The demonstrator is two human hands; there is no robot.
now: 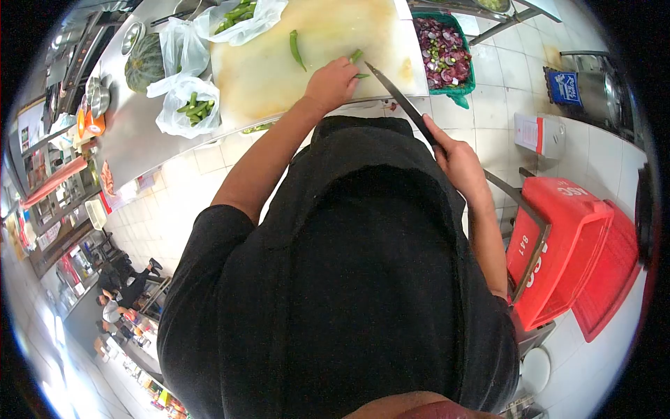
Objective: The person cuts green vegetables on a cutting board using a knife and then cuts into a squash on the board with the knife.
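Left hand (333, 85) low over a pale cutting board (251, 84), grip narrow, fingertips bunched down on a green pod (356, 55); two green ends show past the fingers, and whether they belong to one pod or to separate pieces cannot be told. The pod lies toward the board's right side, near its front edge, presumably pinned so it cannot roll under the blade. Right hand (457, 160) has its grip closed round the handle of a knife (399, 96), blade slanting forward and leftward, tip just beside the held pod; that angle likely keeps edge and fingers apart. One loose pod (297, 50) rests whole on the board, beyond the left hand, seemingly parked within easy reach. Board sits on a steel worktop (139, 143). Plastic bags, three by count: a near bag (171, 115) and a far bag (269, 17), both holding green pods too overlapped to number, and a middle bag (185, 45), contents unclear; mouths spread on the outer two, perhaps for quick picking. One dark green gourd (144, 64) just beside the bags. Right of the board, one green crate (453, 91) of chopped purple and green pieces (442, 52), probably kept there to be handy to the board. One red bin (558, 244) farther back, right side.
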